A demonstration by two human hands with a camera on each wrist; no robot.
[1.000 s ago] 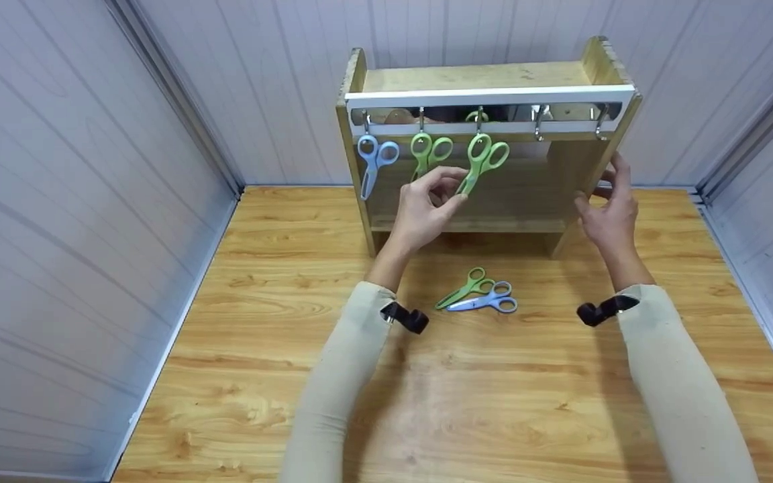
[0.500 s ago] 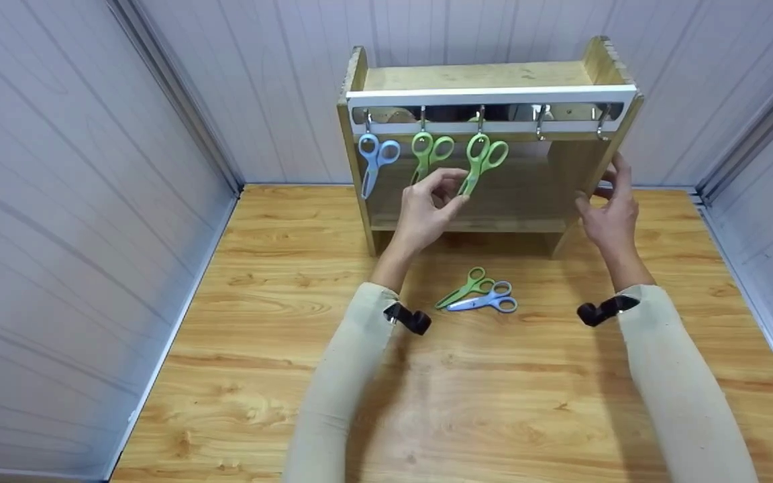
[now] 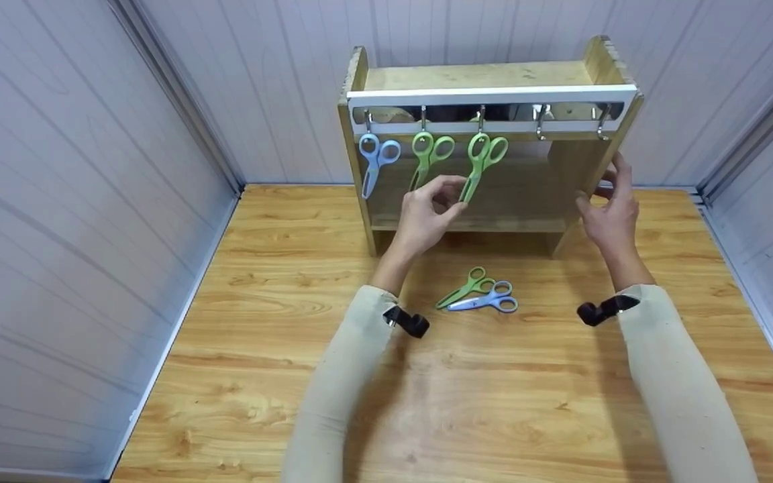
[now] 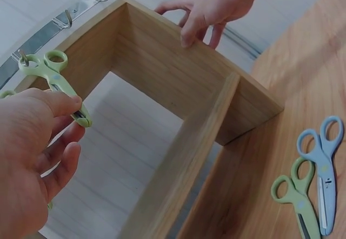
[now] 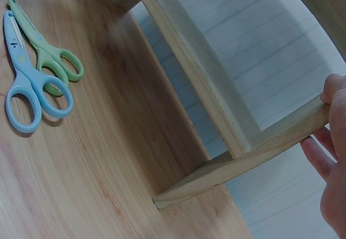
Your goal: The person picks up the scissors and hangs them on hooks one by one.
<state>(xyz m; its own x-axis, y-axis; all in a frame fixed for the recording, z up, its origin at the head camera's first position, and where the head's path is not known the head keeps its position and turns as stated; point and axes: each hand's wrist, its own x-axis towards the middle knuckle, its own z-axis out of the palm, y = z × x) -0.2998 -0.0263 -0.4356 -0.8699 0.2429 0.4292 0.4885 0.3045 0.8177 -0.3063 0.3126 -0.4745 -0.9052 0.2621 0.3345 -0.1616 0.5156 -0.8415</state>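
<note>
My left hand (image 3: 423, 215) pinches the lower blade end of green scissors (image 3: 479, 157). One of their handle loops hangs on the middle hook of a white hook rail (image 3: 440, 97). In the left wrist view, the thumb lies across the blade of these green scissors (image 4: 62, 82), with the other fingers behind. My right hand (image 3: 611, 208) grips the right side panel of a wooden shelf (image 3: 571, 181), thumb inside and fingers outside. Blue scissors (image 3: 376, 161) and second green scissors (image 3: 427, 157) hang from the two hooks to the left.
On the wood-grain surface (image 3: 494, 402), blue scissors (image 3: 487, 300) lie partly over green scissors (image 3: 464, 288) in front of the shelf. Two bare hooks (image 3: 539, 124) are at the rail's right. Pale panel walls (image 3: 91, 201) stand behind and at both sides.
My left hand has shifted slightly down, and the scissors it pinches hang slightly lower on the middle hook. My right hand has stayed on the shelf's side.
</note>
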